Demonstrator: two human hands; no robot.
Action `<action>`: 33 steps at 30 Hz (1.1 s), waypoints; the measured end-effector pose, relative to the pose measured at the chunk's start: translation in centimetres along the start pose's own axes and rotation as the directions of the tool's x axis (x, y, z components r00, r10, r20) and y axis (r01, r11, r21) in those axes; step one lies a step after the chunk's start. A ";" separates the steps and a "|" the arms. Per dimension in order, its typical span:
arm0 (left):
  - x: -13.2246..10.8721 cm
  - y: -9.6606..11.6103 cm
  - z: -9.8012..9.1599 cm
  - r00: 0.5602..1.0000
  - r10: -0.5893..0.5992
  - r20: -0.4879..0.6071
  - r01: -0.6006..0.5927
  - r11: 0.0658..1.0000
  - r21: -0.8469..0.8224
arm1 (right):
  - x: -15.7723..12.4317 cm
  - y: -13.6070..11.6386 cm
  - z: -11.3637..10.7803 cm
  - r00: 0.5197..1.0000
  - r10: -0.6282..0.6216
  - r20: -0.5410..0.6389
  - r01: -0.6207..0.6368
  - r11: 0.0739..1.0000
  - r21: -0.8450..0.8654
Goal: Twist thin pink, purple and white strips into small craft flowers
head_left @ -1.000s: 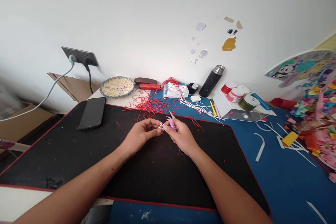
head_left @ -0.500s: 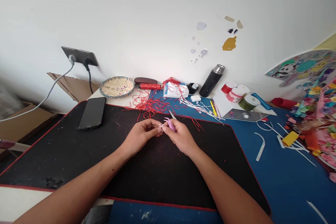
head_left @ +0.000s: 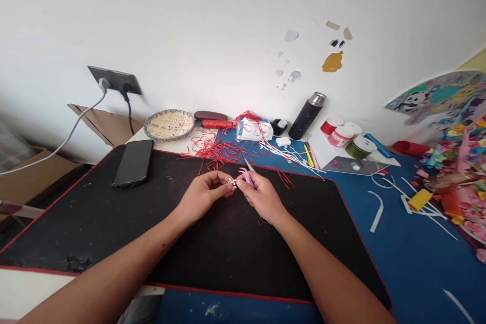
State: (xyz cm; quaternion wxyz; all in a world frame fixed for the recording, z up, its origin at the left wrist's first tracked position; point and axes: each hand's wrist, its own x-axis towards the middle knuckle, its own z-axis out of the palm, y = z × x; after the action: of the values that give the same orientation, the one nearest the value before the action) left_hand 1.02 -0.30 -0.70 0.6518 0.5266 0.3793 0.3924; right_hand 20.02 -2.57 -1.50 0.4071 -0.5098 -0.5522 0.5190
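Both my hands meet above the middle of the black mat (head_left: 94, 223). My left hand (head_left: 203, 196) pinches a tiny white looped paper piece (head_left: 231, 183) between thumb and fingertips. My right hand (head_left: 261, 197) is closed around pink-handled tweezers (head_left: 247, 176), whose metal tip pokes up behind the fingers, and its fingertips touch the same white piece. A scatter of red cord pieces (head_left: 218, 151) lies just beyond my hands, and white strips (head_left: 288, 154) lie to their right.
A black phone (head_left: 133, 163) lies on the mat's far left. A woven basket (head_left: 169, 125), red thread spool (head_left: 217, 124), black flask (head_left: 307, 116), paint jars (head_left: 339, 136) and a green tape roll (head_left: 359, 148) line the wall. Coloured paper scraps (head_left: 457, 182) pile at the right.
My hands stay together with only small finger movements; the white piece has turned slightly between the fingertips.
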 end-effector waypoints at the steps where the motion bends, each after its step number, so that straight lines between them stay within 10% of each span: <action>1: 0.0 0.0 0.0 1.000 0.001 0.004 -0.001 1.000 0.007 | 0.0 0.0 0.0 1.000 -0.003 -0.007 0.003 1.000 -0.001; 33: -0.2 0.1 0.2 0.999 0.053 -0.001 -0.053 0.995 0.082 | 0.0 -0.3 0.0 1.000 0.021 -0.002 -0.021 0.999 0.041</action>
State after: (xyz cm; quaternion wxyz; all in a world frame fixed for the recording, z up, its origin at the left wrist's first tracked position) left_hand 1.07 -0.56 -0.56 0.6184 0.5621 0.3822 0.3944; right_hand 19.97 -2.58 -1.22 0.4127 -0.5076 -0.5357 0.5340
